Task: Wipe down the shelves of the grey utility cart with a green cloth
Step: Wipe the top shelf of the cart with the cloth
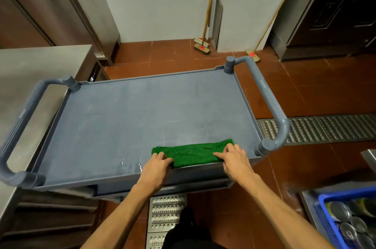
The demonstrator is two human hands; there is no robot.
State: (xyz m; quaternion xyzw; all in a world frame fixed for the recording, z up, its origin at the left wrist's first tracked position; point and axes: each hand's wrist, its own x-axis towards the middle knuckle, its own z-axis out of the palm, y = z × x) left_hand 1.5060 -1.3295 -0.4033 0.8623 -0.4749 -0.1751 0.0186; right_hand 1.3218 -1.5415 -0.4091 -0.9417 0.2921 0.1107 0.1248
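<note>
— How far along is the wiping, would you say?

— Early, I'd judge. The green cloth [193, 154] lies on the top shelf [142, 114] of the grey utility cart [270, 104], right against the near rim and toward the right-hand end. Just left of it there is a wet streak [133, 166], so that near strip looks wiped. The rest of the top is dull, with pale scuffs and smears across the middle.

— And the shelves underneath?

— I can only see a sliver of the lower shelf [162, 187] below the rim. I can't tell what state it's in, but I'd count it as not yet done.

— What are the hands doing?

— The left hand [156, 169] has its fingers curled over the cloth's left end, with the thumb tucked along the near edge, gripping it. The right hand [237, 159] lies on the right end with its fingers spread fairly flat, pressing down rather than pinching.

— How does the cloth look?

— It's folded into a long, narrow band, thick and nubbly, and bright green. It sits flat on the shelf, stretched between the two hands. It's probably damp, given that streak.
</note>
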